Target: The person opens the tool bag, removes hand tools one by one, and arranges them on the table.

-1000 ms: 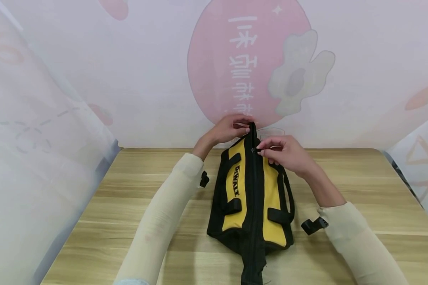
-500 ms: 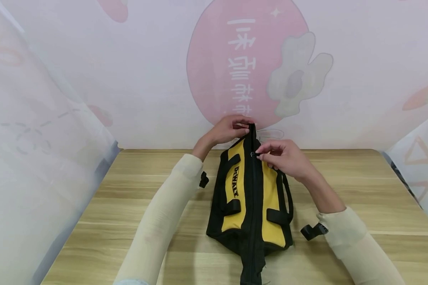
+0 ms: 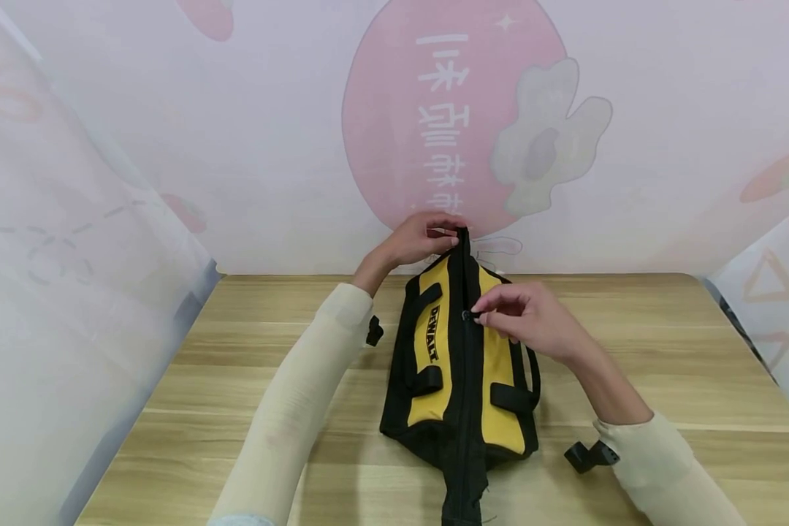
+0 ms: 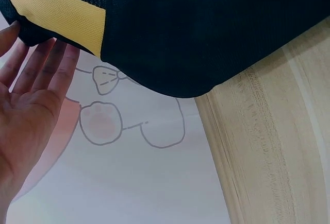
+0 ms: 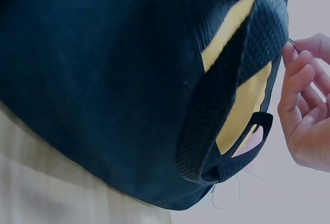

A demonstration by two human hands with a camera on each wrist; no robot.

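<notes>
A black and yellow tool bag (image 3: pixel 500 409) with DEWALT lettering lies lengthwise on the wooden table in the head view. Its zipper runs along the top. At the bag's far end, my left hand (image 3: pixel 416 238) pinches the raised tip of the zipper band between thumb and fingers. Between my right thumb and forefinger is the small zipper pull (image 3: pixel 468 315); the right hand (image 3: pixel 529 315) is above the yellow right panel. Beyond the pull the zipper shows a dark slit. Left wrist view: fingers (image 4: pixel 44 72) reach behind the bag's edge. Right wrist view: the bag's side and webbing handle (image 5: pixel 216 110).
The wooden table (image 3: pixel 664 329) meets a pale printed backdrop (image 3: pixel 269 146) just beyond the bag's far end. Webbing handles hang along the bag's sides. A black strap end of the bag (image 3: pixel 463 482) extends toward the near edge. Each sleeve carries a small black camera mount (image 3: pixel 590 456).
My right hand has drawn the zipper pull along the bag toward me, and the slit beyond it has lengthened. The left hand has stayed at the far end.
</notes>
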